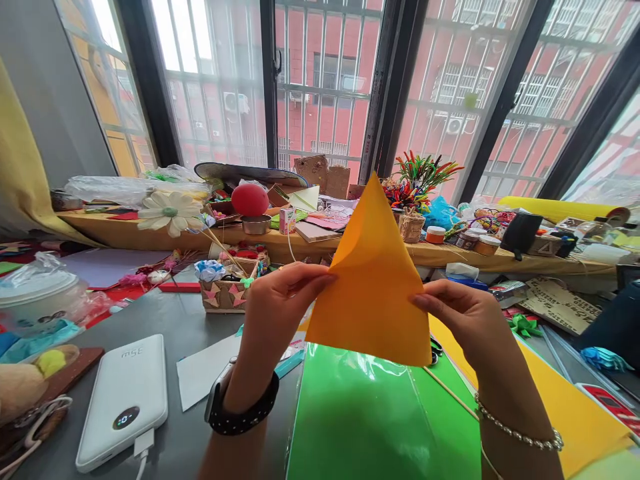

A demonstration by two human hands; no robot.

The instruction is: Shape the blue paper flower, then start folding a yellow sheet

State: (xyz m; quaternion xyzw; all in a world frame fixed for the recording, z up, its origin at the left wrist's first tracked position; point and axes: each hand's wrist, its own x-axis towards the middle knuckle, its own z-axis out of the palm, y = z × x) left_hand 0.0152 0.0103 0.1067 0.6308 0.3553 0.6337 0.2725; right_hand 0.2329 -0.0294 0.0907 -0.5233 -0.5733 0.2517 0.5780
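Observation:
A sheet of orange paper (pixel 373 293), tapering to a point at the top, is held up in front of me above the table. My left hand (pixel 285 300) pinches its left edge between thumb and fingers. On the opposite edge, my right hand (pixel 457 310) grips it the same way. The paper bows slightly between them. Below lies a glossy green sheet (pixel 360 420) under clear plastic. More orange paper (pixel 565 407) rests on the table to the right, partly behind my right forearm. A thin wooden stick (pixel 453 392) lies beside the green sheet.
A white power bank (pixel 125 400) with a plugged-in cable sits at the left, near a white paper piece (pixel 207 367). Behind stands a cardboard box (pixel 225 293) decorated with stars. The windowsill holds a red ball (pixel 250 199), colourful pipe cleaners (pixel 425 177) and small jars (pixel 486 245).

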